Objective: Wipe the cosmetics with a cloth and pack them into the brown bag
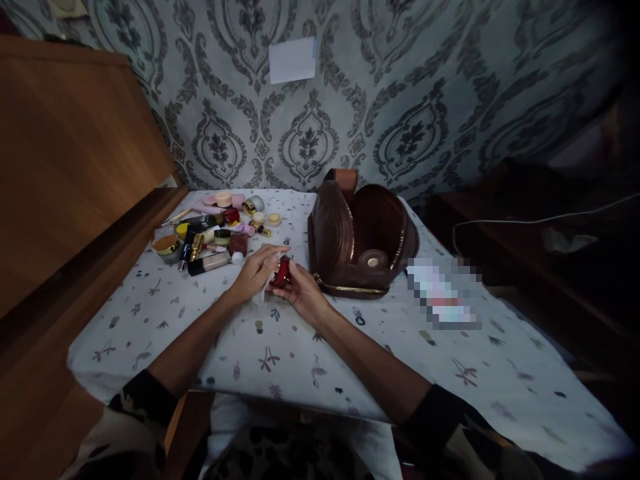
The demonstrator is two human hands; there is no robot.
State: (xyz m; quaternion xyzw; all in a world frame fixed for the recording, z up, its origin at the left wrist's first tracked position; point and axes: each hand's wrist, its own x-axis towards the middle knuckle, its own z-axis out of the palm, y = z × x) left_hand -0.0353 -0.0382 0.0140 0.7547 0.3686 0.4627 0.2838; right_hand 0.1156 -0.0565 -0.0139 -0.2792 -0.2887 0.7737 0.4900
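Above the table's middle, my right hand (307, 297) is closed around a small dark red, shiny jar (283, 272). My left hand (253, 275) is closed on a thin white wipe (261, 295) and presses it against the left side of the jar. The fingers partly hide both the jar and the wipe. Just right of my hands stands a brown leather bag (330, 230), its zipped top gaping wide. To the left and behind my hands lies a group of cosmetics, including a foundation bottle (213, 262), a gold-banded jar (167, 248) and another red jar (231, 215).
A patterned white cloth covers the table (310, 360). On its right lies a pixelated flat item (443, 293). A wooden panel (75, 153) bounds the left side, a papered wall (310, 133) the back. A cable (540, 219) runs across dark furniture at right.
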